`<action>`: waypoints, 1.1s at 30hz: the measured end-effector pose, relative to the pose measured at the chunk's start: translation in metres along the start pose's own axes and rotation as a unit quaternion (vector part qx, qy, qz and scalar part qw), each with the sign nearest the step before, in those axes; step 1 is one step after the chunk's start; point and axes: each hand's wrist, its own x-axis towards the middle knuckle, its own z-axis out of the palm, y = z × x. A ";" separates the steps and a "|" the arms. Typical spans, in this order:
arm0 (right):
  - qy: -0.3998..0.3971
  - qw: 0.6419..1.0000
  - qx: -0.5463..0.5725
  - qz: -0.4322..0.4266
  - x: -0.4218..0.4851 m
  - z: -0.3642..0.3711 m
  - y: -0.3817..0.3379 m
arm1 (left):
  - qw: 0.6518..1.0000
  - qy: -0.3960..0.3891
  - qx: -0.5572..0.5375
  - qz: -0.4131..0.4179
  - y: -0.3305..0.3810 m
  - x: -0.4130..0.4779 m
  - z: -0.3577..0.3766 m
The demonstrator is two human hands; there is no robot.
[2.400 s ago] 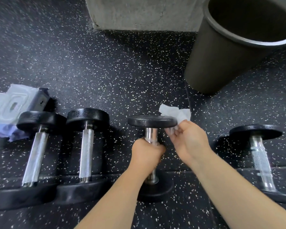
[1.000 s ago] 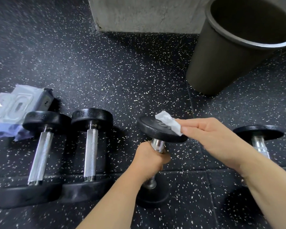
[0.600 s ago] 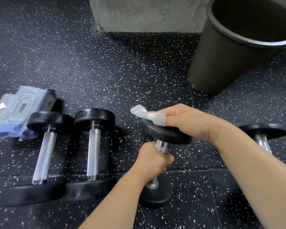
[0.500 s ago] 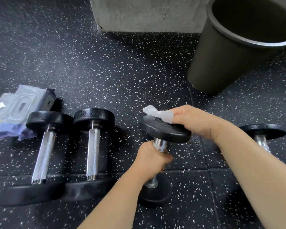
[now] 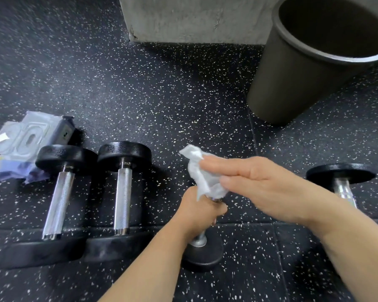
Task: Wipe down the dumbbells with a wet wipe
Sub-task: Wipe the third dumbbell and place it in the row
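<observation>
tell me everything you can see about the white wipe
The wet wipe is white, thin and crumpled, with one corner sticking up to the left. The right hand presses it with straight fingers over the upper end of the dumbbell. Its lower edge touches the left hand, which grips the handle.

- The left hand [image 5: 200, 211] is showing bare, with creases running across its knuckles.
- The right hand [image 5: 260, 188] is showing bare too, its fingers looking slightly blurred at the tips.
- The left forearm [image 5: 148, 264] and the right forearm [image 5: 347, 243] are both showing bare right to the picture's edge.
</observation>
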 end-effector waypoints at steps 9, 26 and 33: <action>0.021 0.995 -0.032 0.092 0.048 -0.024 0.029 | 1.000 -0.012 0.001 -0.012 0.002 0.005 -0.002; -0.001 0.998 0.030 0.052 0.047 -0.013 0.004 | 1.000 0.006 -0.011 -0.014 0.001 0.008 -0.003; 0.110 0.988 0.043 0.102 0.030 -0.021 0.039 | 0.999 -0.002 -0.016 -0.038 0.001 0.011 -0.002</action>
